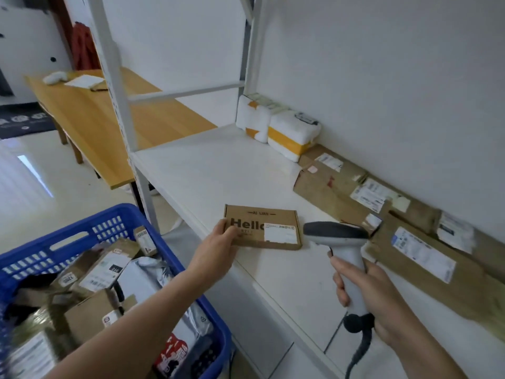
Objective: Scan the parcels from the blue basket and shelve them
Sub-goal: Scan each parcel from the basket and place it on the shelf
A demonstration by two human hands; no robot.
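A flat brown cardboard parcel (262, 227) printed "Hello", with a white label, lies near the front edge of the white shelf (207, 170). My left hand (218, 247) grips its left end, thumb on top. My right hand (374, 294) holds a grey and white barcode scanner (341, 247) by the handle, its head close to the parcel's right end. The blue basket (68, 236), at the lower left, holds several cardboard parcels and grey mailer bags.
Two white padded parcels with orange tape (278, 127) stand at the shelf's back left. Several brown parcels with labels (382, 214) lean in a row along the wall. A white upright post (120, 86) stands at the shelf's front corner. A wooden table (90, 116) is behind.
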